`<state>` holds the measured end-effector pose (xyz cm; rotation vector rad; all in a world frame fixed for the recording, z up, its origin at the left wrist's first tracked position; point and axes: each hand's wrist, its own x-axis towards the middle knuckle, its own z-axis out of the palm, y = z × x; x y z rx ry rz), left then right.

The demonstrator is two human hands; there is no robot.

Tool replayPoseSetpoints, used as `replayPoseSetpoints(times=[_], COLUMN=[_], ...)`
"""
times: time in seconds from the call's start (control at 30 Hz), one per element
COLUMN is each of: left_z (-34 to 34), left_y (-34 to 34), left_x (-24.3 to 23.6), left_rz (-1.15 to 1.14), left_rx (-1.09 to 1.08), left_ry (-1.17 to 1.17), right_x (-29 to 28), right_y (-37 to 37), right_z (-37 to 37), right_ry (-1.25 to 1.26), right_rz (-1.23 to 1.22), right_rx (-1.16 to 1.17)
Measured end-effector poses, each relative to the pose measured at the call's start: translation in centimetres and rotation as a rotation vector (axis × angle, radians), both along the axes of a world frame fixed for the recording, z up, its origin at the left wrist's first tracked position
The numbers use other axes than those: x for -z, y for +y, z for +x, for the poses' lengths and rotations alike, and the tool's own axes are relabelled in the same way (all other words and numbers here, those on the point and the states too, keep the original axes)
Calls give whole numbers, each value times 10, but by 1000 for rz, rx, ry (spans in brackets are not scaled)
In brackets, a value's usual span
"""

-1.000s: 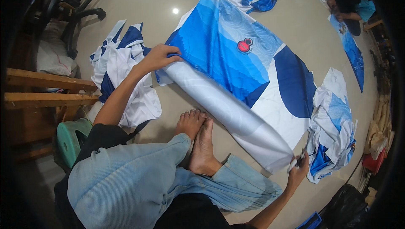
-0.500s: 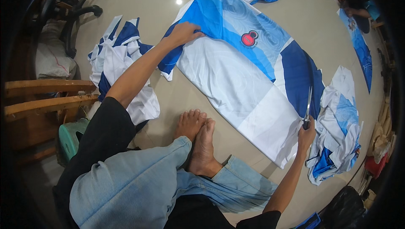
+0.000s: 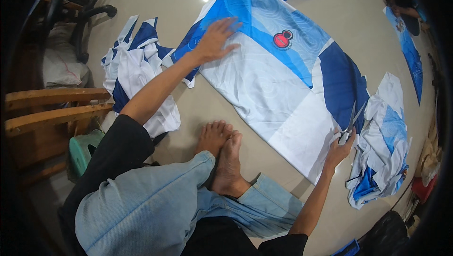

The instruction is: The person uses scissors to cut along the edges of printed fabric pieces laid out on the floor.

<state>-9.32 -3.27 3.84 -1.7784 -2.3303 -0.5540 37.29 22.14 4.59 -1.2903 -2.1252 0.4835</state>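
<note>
Lying spread on the floor [image 3: 196, 110], a blue-and-white garment [image 3: 264, 77] has its right edge just beside a crumpled cloth heap [image 3: 384, 147]. Between its near left edge and the bare feet [image 3: 227, 166], a strip of floor gives some room. Over the garment's far left part, the left hand [image 3: 213, 44] is blurred, its grip spread wide, holding nothing visible; whether it touches fabric I cannot tell. At the near right end, the right hand's [image 3: 340, 148] grip is curled around the handles of scissors [image 3: 349, 129], blades parted and pointing far.
</note>
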Motion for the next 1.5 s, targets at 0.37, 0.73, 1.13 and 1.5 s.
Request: replayPoseSetpoints(times=[0.37,0.73,1.13,1.5], left_z=[59,54,37,36], left_y=[-35,28,51,55], left_x=[34,20,12,20], left_rz=[-242,-59,25,14], left_rx=[-139,-50,-38,-57], left_ry=[31,7,-43,-66], right_x=[9,7,3,9], right_y=[52,33,48,51], right_z=[18,15,41,38], right_ry=[-128,-259,-354,-402], right_rz=[45,227,-4,-11], right_rx=[-181,-87,44,89])
